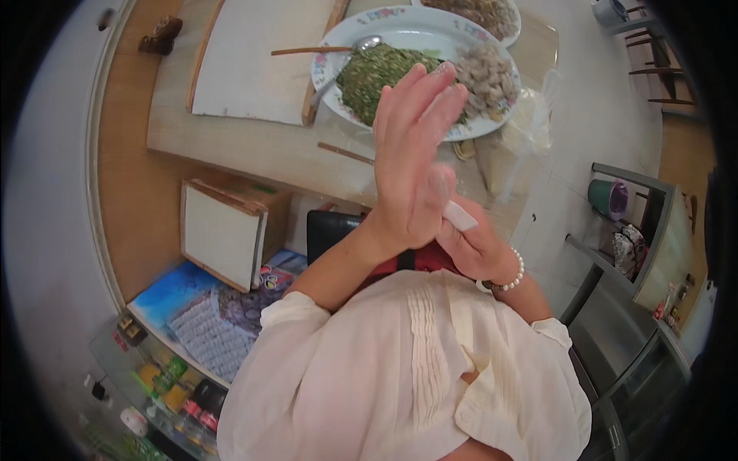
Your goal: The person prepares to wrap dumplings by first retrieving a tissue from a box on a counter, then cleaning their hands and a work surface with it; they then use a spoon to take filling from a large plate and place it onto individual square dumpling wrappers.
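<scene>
My left hand (407,154) is raised in front of my chest, fingers stretched upward and lightly dusted with white. Against the base of its palm, my right hand (478,244) is closed, with a small flat white piece (460,216) that looks like dough sticking out between thumb and fingers. A pearl bracelet circles the right wrist. Just beyond my fingertips lies an oval platter (415,18) with a flowered rim. Chopped greens (369,84) fill its left side and pale peeled shrimp (488,77) its right. A spoon (367,44) rests in the greens.
A white board with wooden edges (254,61) lies left of the platter on the wooden table (207,142). A second plate (513,27) stands at the far edge. A thin stick (344,152) and a clear plastic bag (530,127) lie nearer. Chairs stand to the right.
</scene>
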`<state>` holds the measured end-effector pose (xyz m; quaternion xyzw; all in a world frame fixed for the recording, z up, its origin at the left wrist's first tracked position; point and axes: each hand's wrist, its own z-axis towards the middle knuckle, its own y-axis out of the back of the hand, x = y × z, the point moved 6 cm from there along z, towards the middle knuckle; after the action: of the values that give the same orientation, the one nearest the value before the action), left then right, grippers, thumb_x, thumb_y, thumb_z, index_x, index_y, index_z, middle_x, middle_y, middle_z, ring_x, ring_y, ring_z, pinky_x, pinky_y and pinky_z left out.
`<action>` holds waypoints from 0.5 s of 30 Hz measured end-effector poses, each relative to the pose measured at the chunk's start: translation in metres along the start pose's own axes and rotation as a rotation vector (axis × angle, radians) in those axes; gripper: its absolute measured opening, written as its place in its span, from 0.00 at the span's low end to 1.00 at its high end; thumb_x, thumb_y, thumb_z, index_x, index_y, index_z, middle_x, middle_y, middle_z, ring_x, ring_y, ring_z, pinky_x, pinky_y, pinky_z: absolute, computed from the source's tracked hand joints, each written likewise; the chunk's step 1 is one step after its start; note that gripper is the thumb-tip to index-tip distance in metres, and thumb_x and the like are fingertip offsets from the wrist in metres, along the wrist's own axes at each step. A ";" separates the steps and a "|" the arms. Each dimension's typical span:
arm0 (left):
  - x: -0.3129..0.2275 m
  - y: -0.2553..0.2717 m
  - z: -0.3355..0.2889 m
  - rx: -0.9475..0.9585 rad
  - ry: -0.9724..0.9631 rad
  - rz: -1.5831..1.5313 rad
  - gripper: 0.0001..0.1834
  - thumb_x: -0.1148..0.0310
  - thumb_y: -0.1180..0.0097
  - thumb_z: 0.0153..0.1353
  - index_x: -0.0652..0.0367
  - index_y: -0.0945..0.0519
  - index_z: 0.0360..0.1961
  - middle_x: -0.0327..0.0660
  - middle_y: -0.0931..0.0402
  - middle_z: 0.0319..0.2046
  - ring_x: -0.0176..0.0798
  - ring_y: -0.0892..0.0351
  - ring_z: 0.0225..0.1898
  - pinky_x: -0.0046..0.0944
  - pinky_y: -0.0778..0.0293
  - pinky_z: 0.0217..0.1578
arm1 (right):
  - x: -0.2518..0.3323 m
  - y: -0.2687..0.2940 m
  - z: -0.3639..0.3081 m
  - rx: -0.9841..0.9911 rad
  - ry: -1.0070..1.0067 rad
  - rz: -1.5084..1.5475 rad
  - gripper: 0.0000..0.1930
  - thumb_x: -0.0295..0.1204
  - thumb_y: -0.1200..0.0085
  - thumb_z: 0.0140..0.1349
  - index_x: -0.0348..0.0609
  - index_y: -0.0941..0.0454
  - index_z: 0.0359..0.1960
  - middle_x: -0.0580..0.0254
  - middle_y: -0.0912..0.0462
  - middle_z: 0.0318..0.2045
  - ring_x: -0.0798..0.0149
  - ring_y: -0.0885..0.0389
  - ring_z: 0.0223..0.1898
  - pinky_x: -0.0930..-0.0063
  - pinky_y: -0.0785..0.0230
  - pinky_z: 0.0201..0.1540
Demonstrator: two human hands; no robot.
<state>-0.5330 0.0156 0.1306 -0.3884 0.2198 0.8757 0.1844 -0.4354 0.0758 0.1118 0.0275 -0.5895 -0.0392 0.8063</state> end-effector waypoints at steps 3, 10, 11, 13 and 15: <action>-0.005 0.007 0.012 0.012 -0.069 -0.049 0.37 0.47 0.71 0.69 0.70 0.35 0.63 0.57 0.43 0.66 0.56 0.51 0.70 0.52 0.58 0.67 | 0.008 -0.009 0.029 -0.020 0.077 -0.073 0.24 0.35 0.65 0.73 0.32 0.42 0.65 0.46 0.39 0.66 0.46 0.37 0.65 0.62 0.46 0.65; -0.018 -0.041 -0.020 0.133 -0.166 -0.375 0.46 0.34 0.75 0.65 0.64 0.43 0.69 0.61 0.56 0.70 0.63 0.65 0.72 0.61 0.75 0.66 | -0.025 -0.014 0.000 -0.334 0.065 -0.030 0.25 0.36 0.64 0.73 0.32 0.41 0.65 0.45 0.38 0.66 0.47 0.37 0.65 0.61 0.44 0.64; -0.015 -0.048 -0.027 0.136 -0.192 -0.408 0.47 0.32 0.76 0.64 0.62 0.43 0.69 0.62 0.56 0.70 0.65 0.66 0.72 0.63 0.76 0.66 | -0.036 -0.014 -0.008 -0.388 0.065 -0.016 0.25 0.37 0.64 0.73 0.32 0.41 0.65 0.45 0.38 0.66 0.47 0.37 0.65 0.61 0.43 0.64; -0.013 -0.063 -0.043 0.191 -0.265 -0.422 0.46 0.33 0.77 0.65 0.61 0.43 0.69 0.62 0.57 0.70 0.65 0.67 0.72 0.62 0.79 0.66 | -0.055 -0.015 -0.025 -0.501 0.082 0.017 0.25 0.37 0.64 0.72 0.32 0.41 0.65 0.45 0.38 0.66 0.47 0.36 0.65 0.60 0.43 0.64; -0.013 -0.077 -0.071 0.243 -0.336 -0.403 0.45 0.33 0.78 0.65 0.60 0.43 0.69 0.62 0.58 0.70 0.64 0.68 0.73 0.62 0.82 0.65 | -0.071 -0.022 -0.048 -0.602 0.093 0.048 0.25 0.38 0.63 0.72 0.32 0.41 0.64 0.45 0.38 0.65 0.48 0.36 0.65 0.60 0.42 0.64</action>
<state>-0.4442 0.0398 0.0790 -0.2488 0.2077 0.8407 0.4338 -0.4120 0.0601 0.0285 -0.2248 -0.5144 -0.1919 0.8050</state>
